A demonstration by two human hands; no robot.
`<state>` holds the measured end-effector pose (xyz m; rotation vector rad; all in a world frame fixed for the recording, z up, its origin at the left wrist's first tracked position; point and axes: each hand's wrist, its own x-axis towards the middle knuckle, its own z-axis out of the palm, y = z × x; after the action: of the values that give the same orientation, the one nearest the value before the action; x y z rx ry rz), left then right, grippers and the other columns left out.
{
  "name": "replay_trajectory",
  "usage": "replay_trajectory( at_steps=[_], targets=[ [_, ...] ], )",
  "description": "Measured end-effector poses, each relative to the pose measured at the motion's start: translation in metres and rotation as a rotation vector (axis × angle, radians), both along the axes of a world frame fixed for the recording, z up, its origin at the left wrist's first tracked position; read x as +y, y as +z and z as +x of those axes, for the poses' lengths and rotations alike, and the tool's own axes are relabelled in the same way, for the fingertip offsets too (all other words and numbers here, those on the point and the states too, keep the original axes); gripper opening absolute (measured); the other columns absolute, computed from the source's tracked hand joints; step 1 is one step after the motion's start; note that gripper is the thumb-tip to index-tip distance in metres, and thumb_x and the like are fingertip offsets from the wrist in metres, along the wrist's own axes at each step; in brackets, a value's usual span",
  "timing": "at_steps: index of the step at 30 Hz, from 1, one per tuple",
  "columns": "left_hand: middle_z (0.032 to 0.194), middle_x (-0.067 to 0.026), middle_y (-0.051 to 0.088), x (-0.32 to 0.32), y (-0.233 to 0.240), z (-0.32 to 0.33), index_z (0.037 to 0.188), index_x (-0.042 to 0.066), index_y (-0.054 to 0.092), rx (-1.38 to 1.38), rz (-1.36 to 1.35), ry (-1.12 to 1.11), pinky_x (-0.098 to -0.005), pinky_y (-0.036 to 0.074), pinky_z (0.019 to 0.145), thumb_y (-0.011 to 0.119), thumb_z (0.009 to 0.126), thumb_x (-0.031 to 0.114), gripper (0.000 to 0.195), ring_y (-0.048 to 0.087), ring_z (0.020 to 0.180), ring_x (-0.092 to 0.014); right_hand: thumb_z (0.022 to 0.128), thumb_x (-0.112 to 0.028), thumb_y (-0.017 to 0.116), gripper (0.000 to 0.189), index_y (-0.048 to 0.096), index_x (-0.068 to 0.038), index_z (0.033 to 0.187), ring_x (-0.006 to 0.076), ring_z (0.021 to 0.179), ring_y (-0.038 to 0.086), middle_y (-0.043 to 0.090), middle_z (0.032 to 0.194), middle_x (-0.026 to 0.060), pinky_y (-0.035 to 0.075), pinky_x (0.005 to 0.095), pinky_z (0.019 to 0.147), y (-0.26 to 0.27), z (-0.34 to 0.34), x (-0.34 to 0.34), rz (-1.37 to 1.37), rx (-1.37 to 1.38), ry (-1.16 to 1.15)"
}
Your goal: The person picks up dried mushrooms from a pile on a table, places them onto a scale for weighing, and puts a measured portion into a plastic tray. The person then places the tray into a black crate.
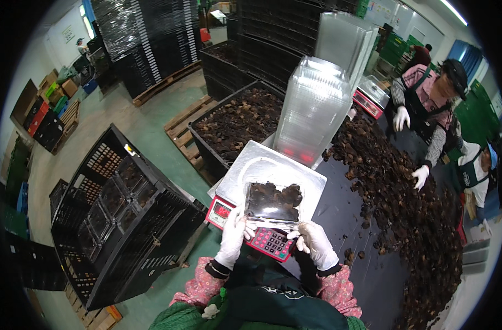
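Observation:
A clear plastic clamshell container [273, 202] holds dark brown, mushroom-like pieces, with glare on its near part. It is over the steel pan of a red digital scale [238, 169]; whether it rests there cannot be told. My white-gloved left hand [233, 235] grips its near left corner, beside the lit scale display. At the near right corner my gloved right hand [315, 243] has its fingertips on the container's edge, above the scale's keypad [271, 241]. Behind the pan rises a tall stack of clear plastic containers [313, 111].
Loose brown pieces [399, 214] cover much of the dark table [333, 206] on my right. A co-worker's gloved hand [421, 176] touches them. A black crate [123, 239] with filled containers stands at left. A full black bin [238, 123] is beyond the scale.

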<state>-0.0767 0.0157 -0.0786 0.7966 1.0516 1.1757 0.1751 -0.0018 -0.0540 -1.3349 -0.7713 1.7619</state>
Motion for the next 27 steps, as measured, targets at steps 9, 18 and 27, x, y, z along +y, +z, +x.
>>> replay_trajectory(
  at_steps=[9, 18, 27],
  targets=[
    [0.081, -0.0067, 0.067, -0.038, 0.029, -0.023, 0.145, 0.002, 0.042, -0.073, 0.07, 0.146, -0.0205, 0.045, 0.056, 0.045, 0.102, 0.008, 0.043, 0.056, 0.059, -0.009, 0.103, -0.011, 0.044, 0.022, 0.057, 0.002, 0.09, 0.0154, 0.046, 0.055, 0.065, 0.068, 0.013, 0.044, 0.0269, 0.044, 0.023, -0.044, -0.025, 0.271, -0.074, -0.082],
    [0.144, -0.0081, 0.042, -0.068, 0.117, -0.054, 0.161, 0.019, 0.008, -0.479, 0.423, 0.68, -0.0401, 0.042, 0.107, 0.063, 0.097, 0.027, 0.084, 0.043, 0.132, -0.02, 0.095, -0.008, 0.059, 0.022, 0.062, -0.002, 0.116, 0.0233, 0.066, 0.068, 0.072, 0.083, 0.0133, 0.054, 0.0343, 0.06, 0.069, -0.162, -0.018, 1.22, -0.298, 0.519],
    [0.11, -0.0058, 0.068, -0.133, 0.155, -0.37, 0.128, 0.0, 0.058, 0.575, 0.26, 0.785, -0.0283, 0.053, 0.083, 0.062, 0.097, 0.025, 0.04, 0.066, 0.088, -0.013, 0.091, -0.02, 0.071, 0.043, 0.06, -0.005, 0.13, 0.023, 0.086, 0.069, 0.069, 0.113, 0.0135, 0.055, 0.0332, 0.083, 0.041, -0.154, -0.011, 0.925, -0.461, 0.983]
  ],
)
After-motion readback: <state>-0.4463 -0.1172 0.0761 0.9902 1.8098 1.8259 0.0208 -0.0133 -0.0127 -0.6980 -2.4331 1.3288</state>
